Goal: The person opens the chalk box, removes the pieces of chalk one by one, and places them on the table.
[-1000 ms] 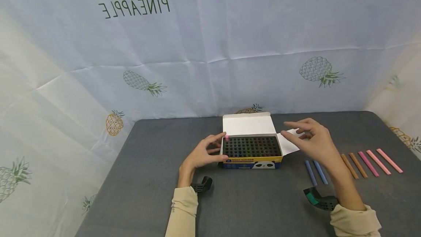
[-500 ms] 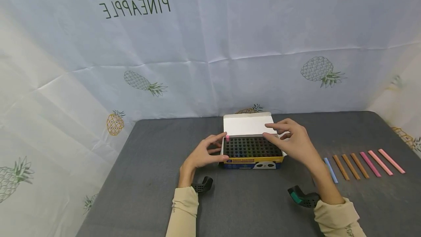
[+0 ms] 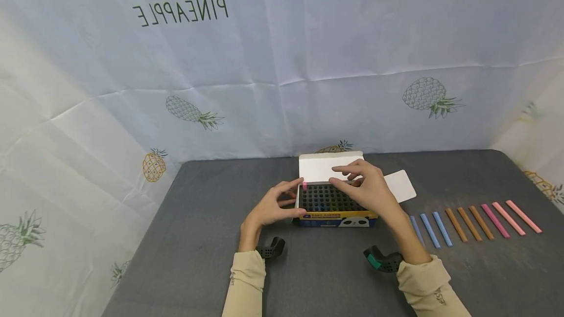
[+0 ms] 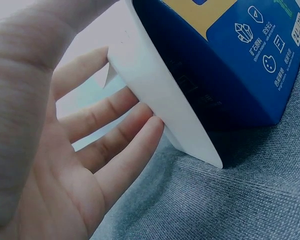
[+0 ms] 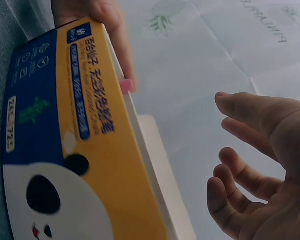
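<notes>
A yellow and blue chalk box (image 3: 337, 220) with a panda print stands on the table, its white lid (image 3: 317, 166) folded back. Inside is a black grid of holes (image 3: 321, 198); one pink chalk (image 3: 304, 186) pokes up at its back left corner. My left hand (image 3: 270, 205) holds the box at its left end, thumb at the front corner and index finger at the back. In the left wrist view its other fingers touch a white side flap (image 4: 165, 100). Over the box's right half hovers my right hand (image 3: 369, 187), fingers apart and holding nothing.
Right of the box lies a row of chalk sticks: several blue (image 3: 430, 231), several brown (image 3: 469, 223), one magenta (image 3: 495, 220) and two pink (image 3: 523, 216). Another white flap (image 3: 400, 186) sticks out at the box's right end. A pineapple-print curtain (image 3: 264, 121) hangs behind the grey table (image 3: 211, 268).
My right hand has moved left, from beyond the box's right flap to above the holes, uncovering the flap and more blue chalk. The left hand has stayed on the box.
</notes>
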The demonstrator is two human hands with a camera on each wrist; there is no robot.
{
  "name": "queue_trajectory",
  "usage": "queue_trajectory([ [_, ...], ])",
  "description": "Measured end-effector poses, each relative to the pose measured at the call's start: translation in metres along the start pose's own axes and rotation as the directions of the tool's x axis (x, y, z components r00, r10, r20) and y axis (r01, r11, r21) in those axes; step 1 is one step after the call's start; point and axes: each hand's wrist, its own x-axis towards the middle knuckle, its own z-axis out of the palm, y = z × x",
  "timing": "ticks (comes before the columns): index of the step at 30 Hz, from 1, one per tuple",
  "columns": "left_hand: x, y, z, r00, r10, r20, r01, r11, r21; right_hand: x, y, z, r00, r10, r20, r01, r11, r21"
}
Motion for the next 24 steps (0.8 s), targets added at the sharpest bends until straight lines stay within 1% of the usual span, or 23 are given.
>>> queue_trajectory([
  [4, 0.000, -0.001, 0.000, 1.000, 0.002, 0.006, -0.002, 1.000, -0.004, 0.005, -0.002, 0.011, 1.000, -0.012, 0.002, 0.012, 1.000, 0.004],
  [10, 0.000, 0.000, 0.001, 1.000, 0.008, 0.010, -0.008, 1.000, -0.003, 0.010, -0.003, 0.025, 1.000, -0.006, 0.017, 0.006, 1.000, 0.012],
  [17, 0.001, -0.003, 0.001, 1.000, 0.009, 0.000, -0.009, 1.000, -0.001, 0.016, -0.005, 0.042, 1.000, -0.014, 0.010, 0.013, 1.000, 0.014],
  [24, 0.000, -0.003, 0.001, 1.000, -0.001, -0.006, 0.001, 1.000, -0.009, 0.020, -0.010, 0.057, 0.998, 0.007, 0.054, -0.009, 1.000, 0.022],
])
